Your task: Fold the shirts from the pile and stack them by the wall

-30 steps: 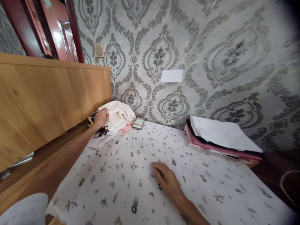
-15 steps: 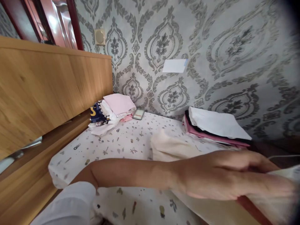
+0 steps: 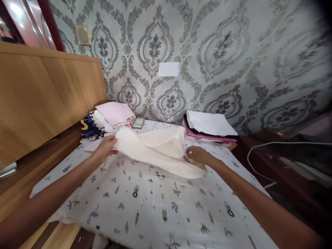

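Observation:
A cream-coloured cloth garment (image 3: 158, 148) is stretched between my two hands just above the patterned white sheet (image 3: 155, 207). I cannot make out which kind of garment it is. My left hand (image 3: 105, 148) pinches its left end, thumb and fingers closed on the edge. On the other side my right hand (image 3: 198, 154) grips the right edge, fingers curled in. The cloth sags between them, with one layer folded over the other and a lower flap hanging toward the right.
Folded clothes (image 3: 115, 114), pink on top, are stacked at the back left by a wooden board (image 3: 52, 100). Another stack (image 3: 211, 124), white on top, stands back right near the wallpapered wall. A white cable (image 3: 250, 155) loops over dark furniture at right.
The view has shifted to the right. An arm that reached across the front to the right is withdrawn; both hands now hold the cream garment, lifted and spread over the middle of the sheet.

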Available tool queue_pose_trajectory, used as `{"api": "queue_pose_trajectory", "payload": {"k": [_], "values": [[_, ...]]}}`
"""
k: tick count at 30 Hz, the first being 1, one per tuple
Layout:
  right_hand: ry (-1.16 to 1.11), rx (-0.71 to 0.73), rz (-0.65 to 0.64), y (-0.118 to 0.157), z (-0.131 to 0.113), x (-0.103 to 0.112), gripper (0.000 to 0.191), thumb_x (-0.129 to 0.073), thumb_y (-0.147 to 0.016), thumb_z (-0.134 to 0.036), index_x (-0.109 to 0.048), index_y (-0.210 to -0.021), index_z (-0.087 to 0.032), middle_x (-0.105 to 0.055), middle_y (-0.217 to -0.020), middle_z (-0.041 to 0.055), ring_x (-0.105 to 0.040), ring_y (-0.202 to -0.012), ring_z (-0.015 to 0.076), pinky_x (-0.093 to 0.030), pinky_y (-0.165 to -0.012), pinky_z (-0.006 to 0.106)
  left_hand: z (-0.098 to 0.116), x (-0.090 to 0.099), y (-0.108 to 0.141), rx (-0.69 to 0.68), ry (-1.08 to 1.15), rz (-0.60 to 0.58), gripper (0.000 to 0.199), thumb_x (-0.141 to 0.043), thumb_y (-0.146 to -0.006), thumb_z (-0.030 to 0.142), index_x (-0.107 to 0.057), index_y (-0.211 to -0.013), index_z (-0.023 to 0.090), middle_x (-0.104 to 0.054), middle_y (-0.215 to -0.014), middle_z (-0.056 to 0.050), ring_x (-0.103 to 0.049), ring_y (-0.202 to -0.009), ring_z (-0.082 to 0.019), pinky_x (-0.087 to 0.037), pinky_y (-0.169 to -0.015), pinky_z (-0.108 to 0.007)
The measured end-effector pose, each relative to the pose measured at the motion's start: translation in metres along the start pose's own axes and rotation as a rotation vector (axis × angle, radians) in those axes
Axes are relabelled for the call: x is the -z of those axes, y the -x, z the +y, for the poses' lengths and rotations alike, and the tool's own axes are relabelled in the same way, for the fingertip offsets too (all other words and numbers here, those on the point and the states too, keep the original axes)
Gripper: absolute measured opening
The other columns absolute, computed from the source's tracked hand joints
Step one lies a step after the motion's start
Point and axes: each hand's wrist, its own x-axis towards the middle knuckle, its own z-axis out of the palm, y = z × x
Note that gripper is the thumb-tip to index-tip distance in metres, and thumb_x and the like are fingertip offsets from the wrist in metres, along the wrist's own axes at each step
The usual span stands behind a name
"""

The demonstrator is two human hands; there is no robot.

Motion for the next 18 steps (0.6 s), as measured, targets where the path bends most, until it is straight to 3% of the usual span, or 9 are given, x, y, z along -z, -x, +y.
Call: {"api": "queue_pose_trajectory", "payload": {"k": [2,3,4,6,9,11,14,16,18], "values": [[0.145,-0.073,-0.091,0.005,0.012,-0.001,0.022,-0.067,-0.079,-0.029,-0.068,-0.060,-0.020,-0.071,-0.069,0.0054,-0.068,-0.074,0.0212,-0.050,-0.070,0.028,-0.015,0.034,-0.011,0.101,-0.302,-0.026,0.017,-0.064,-0.067,0.032,-0.053,-0.070,0.019,-0.053,-0.061,0.003,-0.054,-0.057,-0.015,-0.041,-0.043,-0.022],[0.220,-0.090,-0.125,0.011,0.016,-0.003,0.019,-0.065,-0.081,-0.029,-0.070,-0.065,-0.020,-0.074,-0.076,0.0070,-0.068,-0.080,0.0231,-0.049,-0.072,0.029,-0.020,0.046,-0.015,0.081,-0.447,-0.032,0.017,-0.062,-0.068,0.034,-0.051,-0.068,0.020,-0.053,-0.061,0.002,-0.054,-0.058,-0.016,-0.040,-0.044,-0.023],[0.298,-0.095,-0.152,0.017,0.018,-0.006,0.020,-0.061,-0.085,-0.032,-0.073,-0.075,-0.020,-0.075,-0.086,0.0083,-0.068,-0.087,0.0247,-0.049,-0.075,0.031,-0.023,0.053,-0.018,0.013,-0.587,-0.039,0.017,-0.059,-0.070,0.035,-0.050,-0.069,0.021,-0.053,-0.063,0.002,-0.055,-0.060,-0.017,-0.040,-0.047,-0.024],[0.425,-0.089,-0.188,0.030,0.018,-0.011,0.034,-0.048,-0.093,-0.043,-0.074,-0.097,-0.021,-0.075,-0.102,0.0101,-0.067,-0.098,0.0271,-0.048,-0.079,0.034,-0.025,0.052,-0.019,-0.250,-0.838,-0.050,0.016,-0.053,-0.076,0.038,-0.051,-0.073,0.022,-0.058,-0.071,0.000,-0.058,-0.068,-0.019,-0.043,-0.056,-0.027],[0.487,-0.122,-0.207,0.045,0.010,-0.015,0.051,-0.039,-0.095,-0.058,-0.068,-0.118,-0.022,-0.073,-0.111,0.0119,-0.066,-0.103,0.0296,-0.047,-0.082,0.037,-0.028,0.022,-0.016,-0.631,-1.085,-0.187,0.018,-0.045,-0.086,0.039,-0.055,-0.085,0.024,-0.064,-0.088,-0.004,-0.060,-0.087,-0.024,-0.047,-0.075,-0.034],[0.480,-0.152,-0.207,0.051,0.003,-0.016,0.058,-0.045,-0.091,-0.064,-0.063,-0.126,-0.022,-0.072,-0.116,0.0126,-0.065,-0.106,0.0309,-0.047,-0.082,0.038,-0.032,-0.006,-0.013,-0.731,-1.186,-0.346,0.021,-0.043,-0.089,0.039,-0.057,-0.096,0.024,-0.065,-0.101,-0.007,-0.059,-0.099,-0.026,-0.047,-0.086,-0.038],[0.495,-0.138,-0.211,0.057,-0.002,-0.013,0.053,-0.054,-0.087,-0.058,-0.062,-0.127,-0.025,-0.072,-0.116,0.0100,-0.064,-0.106,0.0299,-0.047,-0.079,0.035,-0.040,-0.042,-0.019,-0.759,-1.307,-0.484,0.029,-0.044,-0.092,0.036,-0.057,-0.113,0.023,-0.062,-0.118,-0.010,-0.056,-0.112,-0.029,-0.044,-0.096,-0.042],[0.504,-0.102,-0.196,0.064,-0.001,-0.006,0.033,-0.051,-0.090,-0.044,-0.069,-0.111,-0.026,-0.074,-0.106,0.0071,-0.065,-0.100,0.0272,-0.045,-0.075,0.032,-0.044,-0.058,-0.028,-0.728,-1.347,-0.474,0.034,-0.044,-0.092,0.034,-0.055,-0.122,0.022,-0.060,-0.125,-0.012,-0.054,-0.117,-0.031,-0.044,-0.099,-0.044],[0.452,-0.071,-0.149,0.074,0.004,0.004,0.026,-0.047,-0.090,-0.035,-0.069,-0.085,-0.023,-0.073,-0.088,0.0058,-0.065,-0.089,0.0247,-0.044,-0.071,0.030,-0.046,-0.068,-0.039,-0.682,-1.358,-0.433,0.038,-0.046,-0.092,0.034,-0.053,-0.127,0.021,-0.059,-0.127,-0.014,-0.054,-0.118,-0.032,-0.044,-0.098,-0.044]]}}
